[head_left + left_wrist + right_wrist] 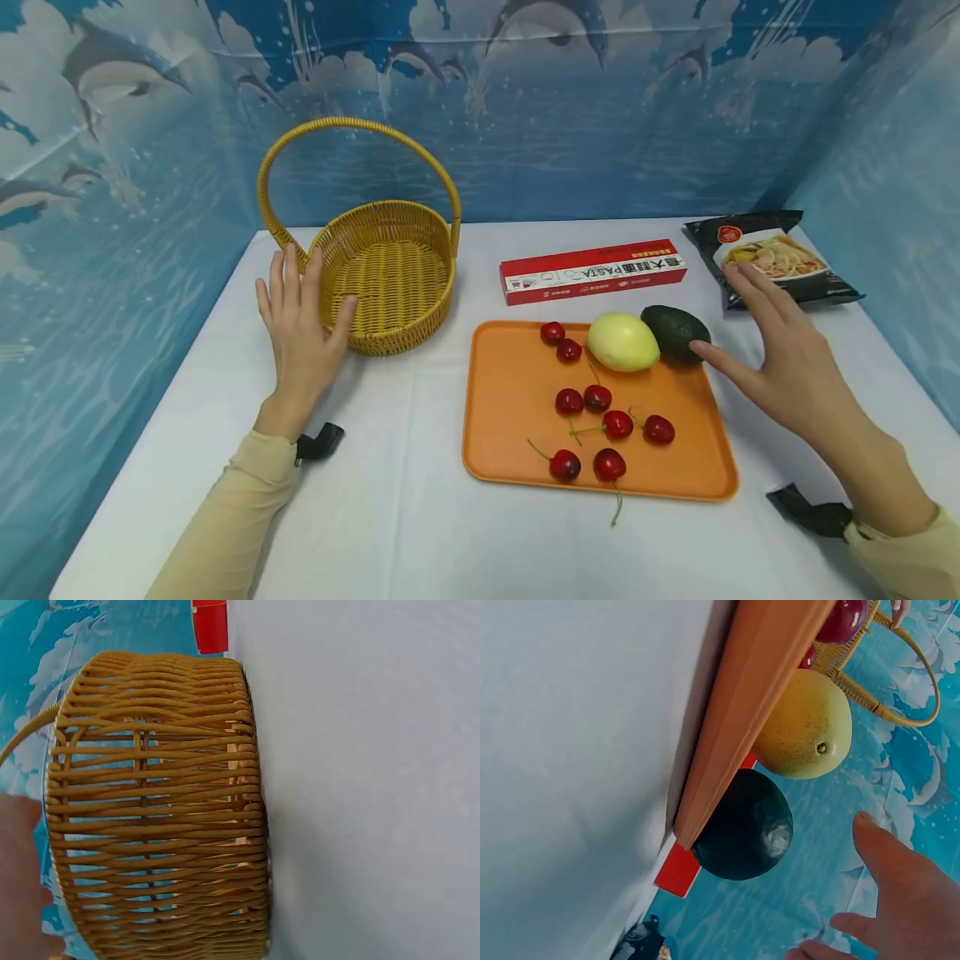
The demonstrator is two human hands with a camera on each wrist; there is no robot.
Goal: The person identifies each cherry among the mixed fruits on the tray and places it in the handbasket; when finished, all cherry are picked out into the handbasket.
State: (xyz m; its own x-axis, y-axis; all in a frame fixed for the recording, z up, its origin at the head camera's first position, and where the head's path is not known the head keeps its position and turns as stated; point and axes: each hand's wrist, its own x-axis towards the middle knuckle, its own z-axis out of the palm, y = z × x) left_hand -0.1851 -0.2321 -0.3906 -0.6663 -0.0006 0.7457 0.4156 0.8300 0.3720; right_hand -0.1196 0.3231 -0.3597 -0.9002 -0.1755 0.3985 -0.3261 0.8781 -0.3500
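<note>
A yellow wicker basket (pixel 386 283) with a tall arched handle stands at the left. My left hand (pixel 300 333) is at its near left side, fingers straight and thumb over the rim; the left wrist view shows the woven wall (pixel 161 810) close by. My right hand (pixel 795 375), fingers spread and holding nothing, hovers right of the orange tray (pixel 510 417). Its thumb overlaps the dark green avocado (pixel 671 333) in the head view; a gap shows between them in the right wrist view. Beside the avocado lies a yellow lemon-like fruit (pixel 622 342). Several red cherries (pixel 617 425) are scattered over the tray.
Behind the tray lies a red and white pasta box (pixel 592 271). A black food packet (pixel 776 258) with a noodle picture is at the back right. Blue dolphin-print curtains (pixel 525 125) enclose the white table (pixel 390 483). One cherry stem hangs over the tray's near edge.
</note>
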